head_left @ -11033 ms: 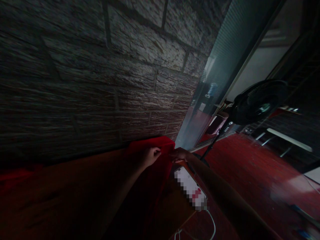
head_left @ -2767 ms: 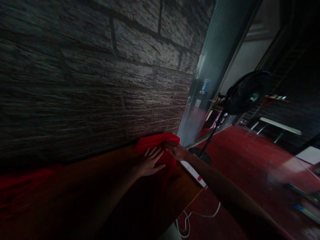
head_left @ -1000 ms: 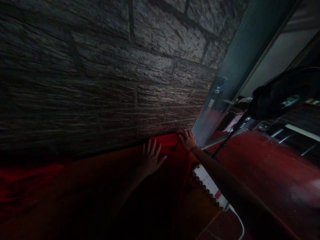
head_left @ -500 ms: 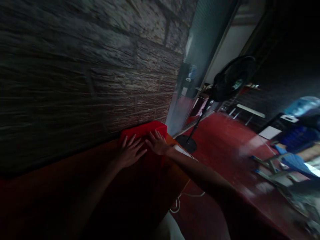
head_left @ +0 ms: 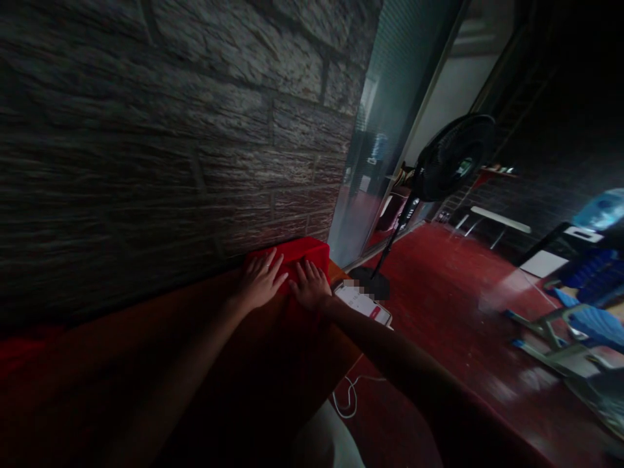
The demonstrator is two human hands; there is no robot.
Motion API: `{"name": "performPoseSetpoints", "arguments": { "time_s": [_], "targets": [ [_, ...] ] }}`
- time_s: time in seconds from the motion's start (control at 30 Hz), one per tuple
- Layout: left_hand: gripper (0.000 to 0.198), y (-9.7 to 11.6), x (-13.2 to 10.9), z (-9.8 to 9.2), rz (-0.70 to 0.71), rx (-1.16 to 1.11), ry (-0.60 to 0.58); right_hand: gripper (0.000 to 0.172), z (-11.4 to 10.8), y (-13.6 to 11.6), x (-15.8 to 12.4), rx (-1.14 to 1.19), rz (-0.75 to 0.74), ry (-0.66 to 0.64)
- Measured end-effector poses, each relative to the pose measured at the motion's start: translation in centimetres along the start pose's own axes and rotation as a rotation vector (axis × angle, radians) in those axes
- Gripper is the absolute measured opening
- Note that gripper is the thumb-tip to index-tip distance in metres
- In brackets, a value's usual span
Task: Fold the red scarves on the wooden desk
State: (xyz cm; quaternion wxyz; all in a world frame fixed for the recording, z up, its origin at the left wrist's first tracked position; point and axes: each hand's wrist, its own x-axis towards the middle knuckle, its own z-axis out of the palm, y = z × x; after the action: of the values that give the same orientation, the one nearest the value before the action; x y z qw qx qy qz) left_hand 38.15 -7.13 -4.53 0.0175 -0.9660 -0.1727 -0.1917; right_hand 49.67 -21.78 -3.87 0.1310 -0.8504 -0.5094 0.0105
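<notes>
A bright red piece with a boxy top edge (head_left: 312, 247), which looks like cloth, lies on the wooden tabletop (head_left: 347, 341) against the wall. My left hand (head_left: 261, 282) rests on it, fingers spread and palm down. Just to the right, my right hand (head_left: 311, 286) also lies flat on the red surface with its fingers apart. Neither hand grips anything. Deep shadow hides the lower part of the red piece below my hands. A phone (head_left: 361, 304) with a lit screen lies on the table close to my right wrist.
A rough stone wall (head_left: 234, 130) rises behind the table. Beyond the table's right end stand a black pedestal fan (head_left: 453, 159) and a glass panel (head_left: 363, 162). A white cable (head_left: 351, 393) trails on the red floor (head_left: 439, 292). Metal-framed equipment stands at right.
My left hand has shifted slightly right and up over the red piece, and my right hand has slid a little lower. The view has moved slightly, showing more of the phone.
</notes>
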Motion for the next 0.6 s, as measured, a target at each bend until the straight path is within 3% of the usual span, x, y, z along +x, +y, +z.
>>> {"name": "performPoseSetpoints", "arguments": {
  "time_s": [0.23,0.4,0.5,0.6],
  "targets": [
    [0.061,-0.2,-0.3,1.6,-0.091,0.004,-0.074,0.065,0.7,0.1,0.6,0.053,0.014,0.003],
    [0.063,-0.3,-1.5,0.6,-0.197,-0.005,-0.107,0.054,-2.5,2.3,1.2,0.427,0.129,-0.014],
    [0.063,0.4,-2.5,-0.3,-0.229,-0.016,-0.147,0.046,-4.1,3.4,-1.6,0.559,0.140,0.139],
    [0.064,2.5,-4.3,-0.8,-0.127,-0.076,-0.160,0.040,-3.6,3.0,-6.7,0.611,0.029,0.222]
  ]
}}
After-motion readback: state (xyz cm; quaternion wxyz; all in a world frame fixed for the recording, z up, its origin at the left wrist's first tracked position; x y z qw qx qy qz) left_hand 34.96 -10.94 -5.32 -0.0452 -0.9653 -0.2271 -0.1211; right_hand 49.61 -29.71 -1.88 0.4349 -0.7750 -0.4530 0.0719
